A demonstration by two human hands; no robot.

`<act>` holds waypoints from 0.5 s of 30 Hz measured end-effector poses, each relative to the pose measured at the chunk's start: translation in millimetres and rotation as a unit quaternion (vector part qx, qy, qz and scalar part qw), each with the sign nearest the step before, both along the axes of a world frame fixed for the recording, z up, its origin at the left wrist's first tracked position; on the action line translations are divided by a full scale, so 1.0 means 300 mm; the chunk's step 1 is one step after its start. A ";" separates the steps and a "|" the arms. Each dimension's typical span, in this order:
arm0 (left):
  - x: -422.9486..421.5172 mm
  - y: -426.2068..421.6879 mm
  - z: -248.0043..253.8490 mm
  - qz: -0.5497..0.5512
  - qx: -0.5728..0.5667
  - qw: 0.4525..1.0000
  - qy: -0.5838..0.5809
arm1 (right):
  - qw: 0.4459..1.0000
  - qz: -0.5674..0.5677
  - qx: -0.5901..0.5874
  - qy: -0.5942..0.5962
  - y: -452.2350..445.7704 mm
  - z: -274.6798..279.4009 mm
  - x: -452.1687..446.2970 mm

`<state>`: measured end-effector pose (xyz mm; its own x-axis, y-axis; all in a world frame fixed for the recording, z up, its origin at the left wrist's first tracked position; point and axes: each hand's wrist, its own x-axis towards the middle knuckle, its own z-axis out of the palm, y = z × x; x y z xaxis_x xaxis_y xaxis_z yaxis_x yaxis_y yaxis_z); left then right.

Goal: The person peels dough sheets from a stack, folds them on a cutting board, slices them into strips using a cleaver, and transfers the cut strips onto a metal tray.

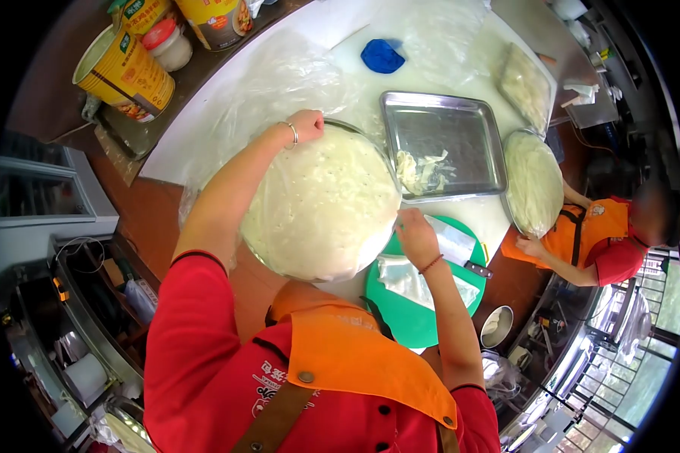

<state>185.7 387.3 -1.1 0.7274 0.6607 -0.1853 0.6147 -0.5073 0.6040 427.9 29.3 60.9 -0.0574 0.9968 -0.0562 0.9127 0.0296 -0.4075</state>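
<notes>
A large round pan of pale dough (321, 200) is in front of me, with clear plastic film (279, 79) over it and spreading past its far left rim. My left hand (307, 128), a bracelet at its wrist, is closed at the far rim, gripping the film's edge. At the right rim, my right hand (418, 235) has its fingers pinched on the film there, partly hidden from view. Below that hand lies a round green cutting board (408, 321) with a white folded cloth or sheet (404, 279) and a knife (477, 269) on it.
A metal tray (499, 162) with dough scraps (423, 172) is right of the pan. A blue crumpled item (382, 57) lies behind. Yellow cans (136, 79) stand at the far left. On the right, a co-worker (582, 234) holds another film-covered pan of dough (535, 181).
</notes>
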 end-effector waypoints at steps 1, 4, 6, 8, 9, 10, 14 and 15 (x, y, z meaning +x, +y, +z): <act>-0.004 -0.013 0.002 0.010 -0.007 1.000 -0.021 | 1.000 -0.014 -0.006 0.003 0.003 0.001 -0.022; 0.000 -0.015 0.022 0.019 -0.021 0.999 -0.024 | 0.998 -0.059 -0.015 0.017 -0.008 -0.007 -0.087; 0.028 0.000 0.029 0.006 -0.018 0.999 0.049 | 0.996 -0.084 -0.011 0.029 -0.029 -0.013 -0.112; 0.063 0.032 0.022 -0.034 -0.028 0.996 0.080 | 0.993 -0.112 -0.024 0.034 -0.045 -0.005 -0.129; 0.074 0.040 0.021 -0.053 -0.033 0.993 0.096 | 0.991 -0.125 -0.030 0.038 -0.055 0.000 -0.135; 0.079 0.043 0.018 -0.062 -0.030 0.994 0.087 | 0.990 -0.130 -0.027 0.042 -0.067 -0.002 -0.135; 0.082 0.046 0.033 -0.083 -0.013 0.994 0.068 | 0.986 -0.152 -0.022 0.063 -0.115 -0.005 -0.134; 0.082 0.039 0.051 -0.086 -0.008 0.994 0.067 | 0.984 -0.160 -0.024 0.068 -0.127 -0.003 -0.138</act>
